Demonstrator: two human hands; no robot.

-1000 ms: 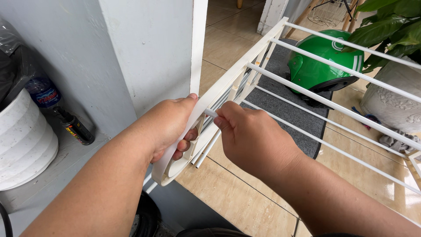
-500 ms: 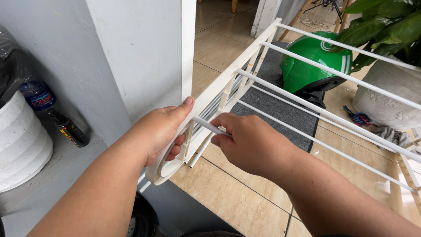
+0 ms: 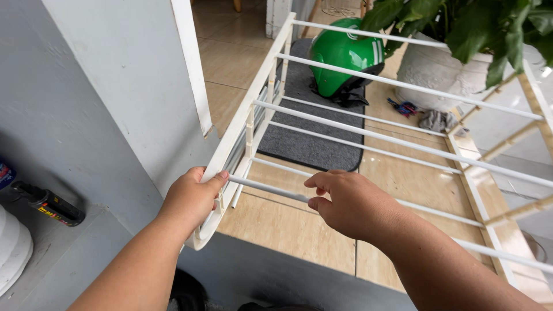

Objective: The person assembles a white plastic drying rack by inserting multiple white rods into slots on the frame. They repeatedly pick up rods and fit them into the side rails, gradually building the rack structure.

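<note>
Head view: a white rack frame (image 3: 252, 112) is gripped by the left hand (image 3: 193, 198). Its nearest rod (image 3: 268, 188) is pinched by the right hand (image 3: 345, 201). A black spray can (image 3: 46, 203) with a red-and-yellow label is seen lying on the grey ledge (image 3: 69, 247).

The rack's side frame (image 3: 242, 124), gripped at its near end by the left hand (image 3: 193, 198), looks like smooth cream plastic with a slight sheen. The white rod (image 3: 271, 189) pinched by the right hand (image 3: 345, 201) is smooth and looks like painted metal or plastic. The far green helmet (image 3: 343, 55) is glossy hard plastic, lying on a matt, rough grey mat (image 3: 314, 138). The floor tiles (image 3: 288, 230) are polished and reflective; the grey wall (image 3: 103, 98) at left is matt painted.
</note>
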